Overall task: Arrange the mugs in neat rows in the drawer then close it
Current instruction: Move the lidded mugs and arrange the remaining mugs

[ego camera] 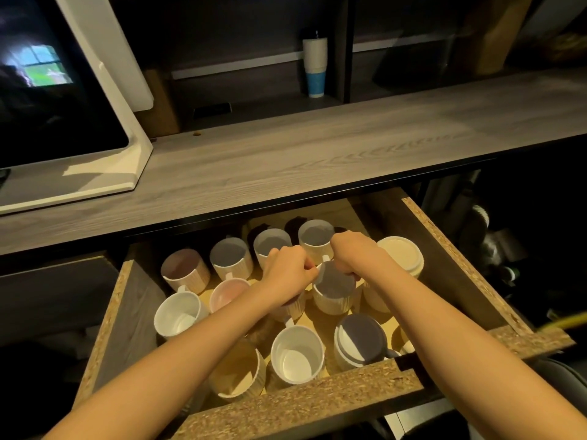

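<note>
The open wooden drawer holds several mugs. Along its back stands a row of ribbed mugs, from a brownish one at the left to a grey-lined one at the right. My right hand grips the far rim of a ribbed grey-lined mug in the middle row. My left hand is closed over another ribbed mug just left of it, mostly hidden under the hand. A pink mug and a white mug stand further left. Front row: a cream mug, a white mug, a grey-lined mug.
An upside-down cream mug stands at the drawer's right wall. The grey wooden counter overhangs the drawer's back. A white-framed screen sits on the counter at the left. A stack of paper cups stands on the shelf behind.
</note>
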